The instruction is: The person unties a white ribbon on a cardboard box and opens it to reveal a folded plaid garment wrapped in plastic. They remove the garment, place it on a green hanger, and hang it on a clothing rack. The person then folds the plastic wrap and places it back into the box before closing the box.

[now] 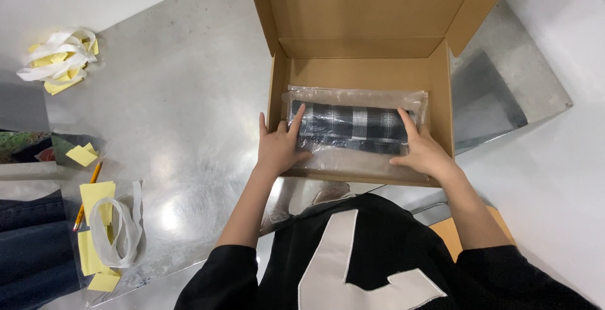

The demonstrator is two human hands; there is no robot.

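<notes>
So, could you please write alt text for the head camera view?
Both hands, left hand and right hand, press a clear-bagged plaid cloth into an open cardboard box on a metal table. Yellow notes lie at left.

box lid point(372, 1) cut off at top edge, denim point(28, 253) cropped at left, bagged plaid cloth point(353, 124) ends under hands

- Open cardboard box point(359, 70) on metal table point(189, 108), lid flaps raised at far side.
- Plaid garment in clear plastic bag point(353, 124) lying flat inside box.
- Left hand point(278, 146) over box's near-left wall, fingers resting on bag's left end.
- Right hand point(423, 151) pressed on bag's right end, fingers extended.
- Yellow slips with white strips point(60, 61) heaped at table's far left.
- More yellow notes point(97, 196), white strip loop point(116, 231) and pencil point(88, 196) at near left edge.
</notes>
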